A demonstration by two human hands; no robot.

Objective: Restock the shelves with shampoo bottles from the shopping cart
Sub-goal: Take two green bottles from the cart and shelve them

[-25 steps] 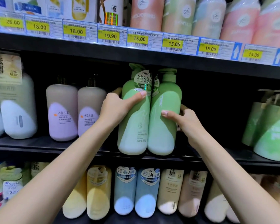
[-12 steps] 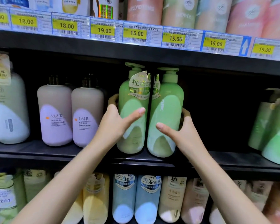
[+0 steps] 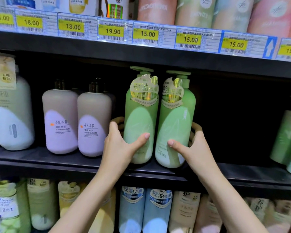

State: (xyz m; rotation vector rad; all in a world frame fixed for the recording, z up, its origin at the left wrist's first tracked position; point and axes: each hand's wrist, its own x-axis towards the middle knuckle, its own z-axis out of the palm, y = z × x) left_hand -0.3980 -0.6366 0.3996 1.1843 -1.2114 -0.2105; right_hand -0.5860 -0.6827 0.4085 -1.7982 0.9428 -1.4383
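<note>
Each grip curled round one upright green shampoo bottle, left hand [image 3: 118, 145] on the left bottle [image 3: 140, 118], right hand [image 3: 194, 147] on the right bottle [image 3: 175, 121], bottles touching near the middle shelf [image 3: 57, 163] front edge.

2 bare forearms, no sleeves; left hand [image 3: 119, 145] and right hand [image 3: 191, 147] ungloved, short plain nails

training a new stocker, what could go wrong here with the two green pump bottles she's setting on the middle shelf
1. The left hand and right hand each grip one tall green plastic pump bottle, left and right, low down; they stand near the black shelf's front edge and might tip forward on release.
2. The pump heads sit close under the upper shelf, so lifting could knock them.
</note>
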